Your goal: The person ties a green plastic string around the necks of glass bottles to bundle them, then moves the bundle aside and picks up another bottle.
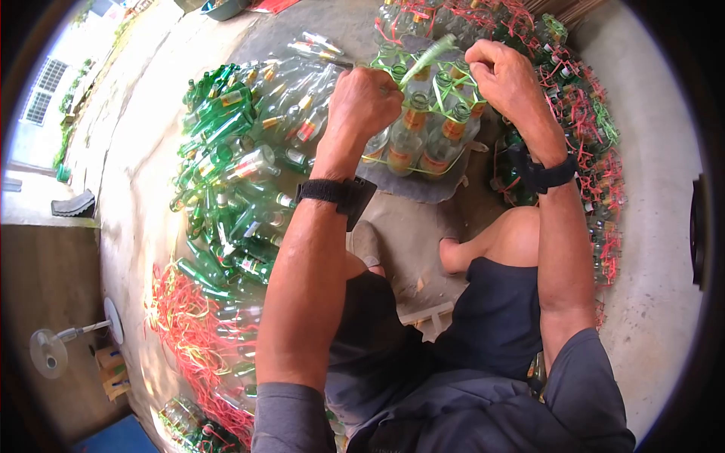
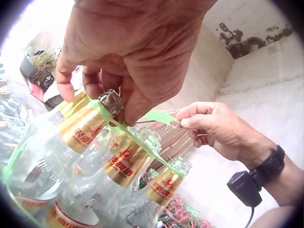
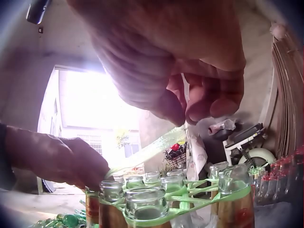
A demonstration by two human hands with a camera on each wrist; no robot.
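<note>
A bundle of clear glass bottles (image 1: 408, 143) with gold neck labels stands upright on a dark mat (image 1: 419, 187). Green plastic strap (image 3: 194, 204) winds around and between their necks. A loose length of this strap (image 3: 152, 149) stretches between both hands above the bottle mouths. My right hand (image 1: 507, 79) pinches its end between thumb and fingertips, raised above the bundle. Low beside a bottle mouth, my left hand (image 1: 364, 104) pinches the strap's other part, with thumb and fingers close at the neck (image 2: 113, 100). Another green band (image 2: 21, 206) circles the bottles lower down.
Green bottles (image 1: 226, 113) and clear bottles (image 1: 298, 98) lie heaped on the left. Tangled red strap (image 1: 189, 325) lies below them. Bottles bound in red strap (image 1: 581, 143) line the right wall. A fan (image 1: 53, 353) stands at far left.
</note>
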